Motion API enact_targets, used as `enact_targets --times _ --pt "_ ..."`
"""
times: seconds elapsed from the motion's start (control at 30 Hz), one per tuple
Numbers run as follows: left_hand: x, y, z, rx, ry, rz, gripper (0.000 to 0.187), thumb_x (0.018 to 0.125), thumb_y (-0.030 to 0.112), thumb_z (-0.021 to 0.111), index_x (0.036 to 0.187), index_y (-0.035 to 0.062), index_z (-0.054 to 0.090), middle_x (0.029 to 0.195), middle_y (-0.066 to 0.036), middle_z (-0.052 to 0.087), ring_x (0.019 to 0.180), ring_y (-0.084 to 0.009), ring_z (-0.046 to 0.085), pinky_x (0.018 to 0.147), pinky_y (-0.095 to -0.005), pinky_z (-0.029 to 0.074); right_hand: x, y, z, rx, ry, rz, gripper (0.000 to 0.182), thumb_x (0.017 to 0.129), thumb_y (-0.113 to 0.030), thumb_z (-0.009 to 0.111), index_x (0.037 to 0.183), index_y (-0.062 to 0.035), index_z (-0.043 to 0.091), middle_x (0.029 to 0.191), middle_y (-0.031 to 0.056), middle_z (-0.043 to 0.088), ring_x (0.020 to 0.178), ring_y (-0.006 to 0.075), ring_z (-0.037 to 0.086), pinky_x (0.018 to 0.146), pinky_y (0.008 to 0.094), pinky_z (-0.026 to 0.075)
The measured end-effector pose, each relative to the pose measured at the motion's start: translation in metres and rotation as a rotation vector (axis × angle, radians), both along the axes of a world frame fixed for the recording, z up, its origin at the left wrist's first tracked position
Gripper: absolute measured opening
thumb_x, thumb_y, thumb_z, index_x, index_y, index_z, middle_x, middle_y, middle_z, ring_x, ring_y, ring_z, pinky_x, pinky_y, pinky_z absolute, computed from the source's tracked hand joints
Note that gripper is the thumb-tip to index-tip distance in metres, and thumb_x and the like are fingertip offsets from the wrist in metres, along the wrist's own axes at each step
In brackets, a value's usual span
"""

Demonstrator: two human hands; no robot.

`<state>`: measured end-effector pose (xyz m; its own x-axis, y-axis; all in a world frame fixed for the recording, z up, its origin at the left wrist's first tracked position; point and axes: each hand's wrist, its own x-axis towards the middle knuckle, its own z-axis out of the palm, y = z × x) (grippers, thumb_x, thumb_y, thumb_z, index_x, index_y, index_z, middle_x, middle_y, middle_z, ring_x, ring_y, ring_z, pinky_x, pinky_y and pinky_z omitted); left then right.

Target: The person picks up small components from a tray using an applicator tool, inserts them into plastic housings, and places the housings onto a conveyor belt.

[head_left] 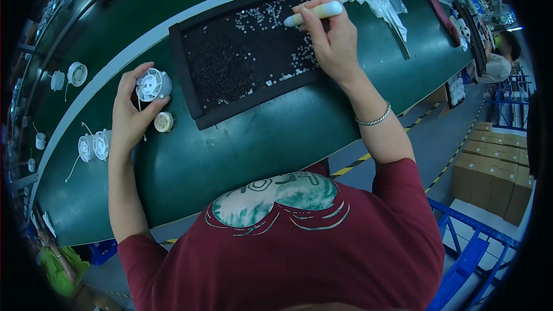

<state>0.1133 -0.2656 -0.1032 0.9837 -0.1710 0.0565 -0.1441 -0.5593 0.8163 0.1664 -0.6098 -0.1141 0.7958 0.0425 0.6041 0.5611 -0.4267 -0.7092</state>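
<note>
My left hand [131, 106] is closed around a round white fan housing [154, 84] with a spoked face and a thin wire, at the left of the green bench. Just below that sits a small round pale container [164, 121]. In my right hand [336, 43], a thick pale pen-like tool with rounded ends [314, 14] is gripped above the right side of a black tray [253, 107]. Small black pieces [222, 72] are heaped in the tray's left part. Clear or whitish bits [259, 18] lie scattered along its top and right side.
More white fan housings [94, 145] with wires stand on the green bench [242, 152] at the left. White cloth and plastic [368, 0] lie at the back right, near a dark red cloth [442, 18]. Cardboard boxes [489, 167] are stacked at right. Other people sit at both sides.
</note>
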Motion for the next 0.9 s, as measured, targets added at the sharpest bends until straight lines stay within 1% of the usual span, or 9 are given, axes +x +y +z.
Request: enact_targets --times 0.13,0.23,0.4,0.47,0.57,0.63,0.73,0.83,0.9 --pt "0.003 -0.003 -0.002 -0.02 0.012 -0.003 0.06 0.065 0.005 0.072 0.122 0.0048 0.053 0.109 -0.008 0.051 0.102 -0.0186 0.054 0.089 -0.0285 0.042 0.003 -0.003 0.0 -0.029 0.001 0.004 0.016 0.089 -0.016 0.062 0.094 -0.0032 0.054 0.075 0.0057 0.063 0.061 0.0148 0.059 0.057 0.0254 0.047" --pt "0.006 -0.004 -0.005 -0.046 0.039 0.002 0.061 0.066 0.005 0.072 0.124 0.0042 0.052 0.111 -0.008 0.053 0.102 -0.0171 0.054 0.089 -0.028 0.042 0.001 -0.006 0.004 -0.154 0.054 0.006 0.016 0.094 -0.014 0.054 0.1 0.0006 0.052 0.092 0.0087 0.066 0.07 0.0085 0.059 0.064 0.0202 0.049" --pt "0.0 -0.006 0.011 -0.152 0.123 0.041 0.064 0.066 0.006 0.073 0.125 0.0041 0.051 0.109 -0.006 0.058 0.099 -0.0148 0.056 0.09 -0.0278 0.042 0.012 -0.024 0.002 0.378 0.328 0.129 0.022 0.096 -0.021 0.05 0.1 0.0012 0.051 0.092 0.0111 0.063 0.068 0.0083 0.057 0.066 0.0231 0.051" --pt "-0.01 -0.014 0.021 -0.116 0.068 0.038 0.064 0.063 0.007 0.075 0.123 0.0046 0.053 0.106 -0.005 0.059 0.097 -0.0148 0.057 0.088 -0.0276 0.043 0.012 -0.027 0.003 0.595 0.472 0.191 0.026 0.097 -0.024 0.049 0.103 0.0009 0.053 0.094 0.011 0.062 0.069 0.0075 0.053 0.069 0.0252 0.051" --pt "-0.025 -0.024 0.025 -0.06 0.066 0.025 0.062 0.06 0.009 0.077 0.118 0.0053 0.055 0.105 -0.004 0.059 0.096 -0.0144 0.057 0.085 -0.027 0.043 0.009 -0.023 0.007 0.701 0.579 0.283 0.028 0.097 -0.025 0.048 0.103 0.0014 0.053 0.093 0.0099 0.061 0.07 0.0077 0.053 0.071 0.0262 0.051" --pt "-0.029 -0.029 0.023 0.058 0.067 -0.012 0.061 0.059 0.01 0.078 0.116 0.0064 0.057 0.102 -0.003 0.059 0.094 -0.0146 0.056 0.081 -0.0269 0.043 0.007 -0.015 0.011 0.691 0.616 0.352 0.027 0.097 -0.026 0.048 0.101 0.0004 0.053 0.094 0.01 0.061 0.07 0.0076 0.053 0.071 0.027 0.051" --pt "-0.029 -0.041 0.011 0.045 -0.048 -0.072 0.057 0.06 0.007 0.078 0.113 0.0067 0.058 0.101 -0.004 0.057 0.086 -0.0165 0.054 0.073 -0.0275 0.044 0.001 0.009 0.021 0.69 0.589 0.467 0.025 0.096 -0.025 0.05 0.1 -0.0008 0.052 0.093 0.0113 0.063 0.068 0.0073 0.054 0.069 0.027 0.052" --pt "-0.028 -0.049 0.008 0.06 -0.051 -0.081 0.056 0.06 0.008 0.078 0.114 0.0087 0.059 0.097 -0.006 0.056 0.081 -0.017 0.053 0.068 -0.0267 0.044 -0.01 0.037 0.034 0.389 0.428 0.57 0.024 0.099 -0.022 0.044 0.104 0.0005 0.049 0.097 0.0119 0.061 0.072 0.0082 0.054 0.071 0.0251 0.051" --pt "-0.027 -0.047 0.004 0.065 -0.047 -0.079 0.057 0.06 0.011 0.078 0.113 0.0092 0.06 0.093 -0.005 0.055 0.074 -0.0173 0.05 0.064 -0.0272 0.042 -0.022 0.058 0.041 0.229 0.325 0.625 0.019 0.098 -0.017 0.045 0.106 -0.0003 0.047 0.1 0.0127 0.061 0.076 0.0092 0.056 0.071 0.023 0.05"
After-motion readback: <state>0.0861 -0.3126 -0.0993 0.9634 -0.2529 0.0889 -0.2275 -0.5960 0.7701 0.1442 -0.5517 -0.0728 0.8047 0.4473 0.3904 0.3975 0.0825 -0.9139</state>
